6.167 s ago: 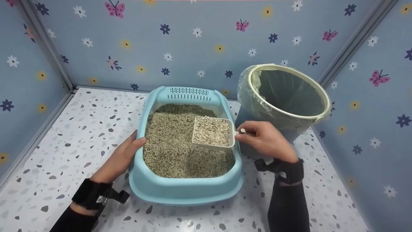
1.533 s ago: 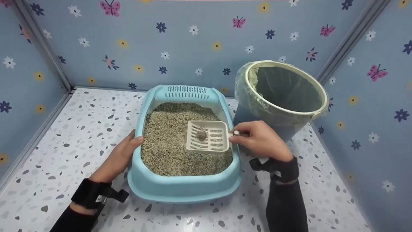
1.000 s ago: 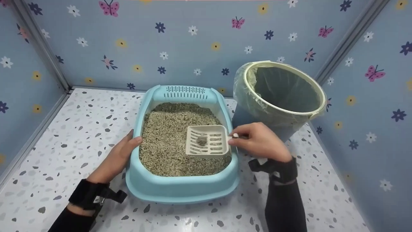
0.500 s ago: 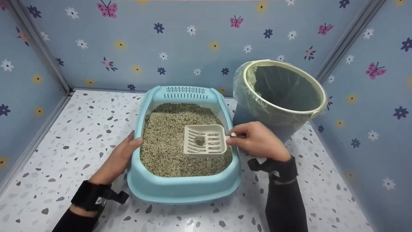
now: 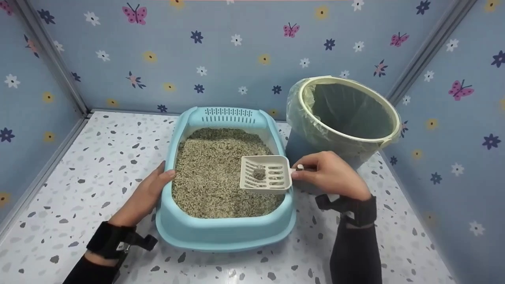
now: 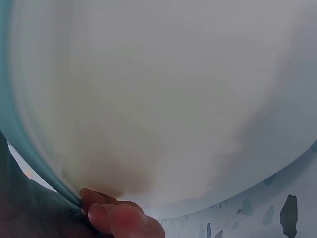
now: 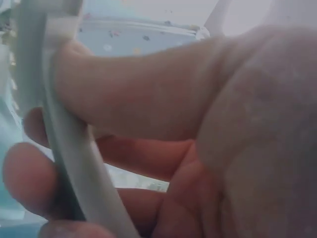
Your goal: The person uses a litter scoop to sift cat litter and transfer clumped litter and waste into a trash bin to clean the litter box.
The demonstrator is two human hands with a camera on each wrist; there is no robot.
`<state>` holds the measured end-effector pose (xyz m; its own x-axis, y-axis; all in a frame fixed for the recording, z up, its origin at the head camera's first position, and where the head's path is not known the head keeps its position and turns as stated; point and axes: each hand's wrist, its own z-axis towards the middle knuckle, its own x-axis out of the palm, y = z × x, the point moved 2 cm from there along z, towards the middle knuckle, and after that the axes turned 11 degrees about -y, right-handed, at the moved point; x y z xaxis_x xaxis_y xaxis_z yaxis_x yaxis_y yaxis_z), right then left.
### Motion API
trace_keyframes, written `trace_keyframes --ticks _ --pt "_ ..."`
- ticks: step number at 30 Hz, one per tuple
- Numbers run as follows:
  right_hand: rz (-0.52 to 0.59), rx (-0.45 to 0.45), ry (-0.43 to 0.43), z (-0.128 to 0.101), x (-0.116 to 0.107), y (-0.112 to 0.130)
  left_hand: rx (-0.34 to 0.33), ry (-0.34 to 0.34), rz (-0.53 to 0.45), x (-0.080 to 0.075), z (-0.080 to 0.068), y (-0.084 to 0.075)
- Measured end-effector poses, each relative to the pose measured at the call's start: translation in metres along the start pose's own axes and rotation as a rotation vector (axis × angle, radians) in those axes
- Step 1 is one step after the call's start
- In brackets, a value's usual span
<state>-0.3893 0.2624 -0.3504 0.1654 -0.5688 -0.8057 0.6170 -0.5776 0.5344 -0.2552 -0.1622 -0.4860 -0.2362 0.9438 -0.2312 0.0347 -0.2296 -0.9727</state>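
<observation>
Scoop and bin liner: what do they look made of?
Scoop: looks like rigid cream plastic, matte, with moulded slots, held by the right hand. Bin liner: thin translucent plastic film, seemingly, wrinkled and folded over the rim.

- Head view: bright, even, diffuse light; soft shadows beneath the litter box (image 5: 225, 232) and bin (image 5: 347, 118); faint glare on the tabletop (image 5: 232, 272) near the bottom edge; walls bow slightly at the edges.
- Left wrist view: washed-out, blurred.
- Right wrist view: fingers (image 7: 148, 94) wholly out of focus.
</observation>
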Motion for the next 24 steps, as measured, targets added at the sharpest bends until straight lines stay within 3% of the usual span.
trace_keyframes --ticks 5,12,18,24 --pt "0.004 -0.048 0.026 0.008 0.015 0.007 0.014 -0.001 0.000 0.000 0.000 0.000" --pt "-0.020 0.007 0.008 0.000 0.006 -0.001 -0.002 0.006 0.033 -0.001 0.000 -0.002" --pt "-0.011 -0.022 0.062 0.007 0.018 0.005 -0.004 -0.009 0.044 -0.001 -0.002 -0.001" --pt "-0.020 -0.026 0.047 0.008 0.021 0.004 -0.012 -0.012 0.061 -0.002 -0.002 0.000"
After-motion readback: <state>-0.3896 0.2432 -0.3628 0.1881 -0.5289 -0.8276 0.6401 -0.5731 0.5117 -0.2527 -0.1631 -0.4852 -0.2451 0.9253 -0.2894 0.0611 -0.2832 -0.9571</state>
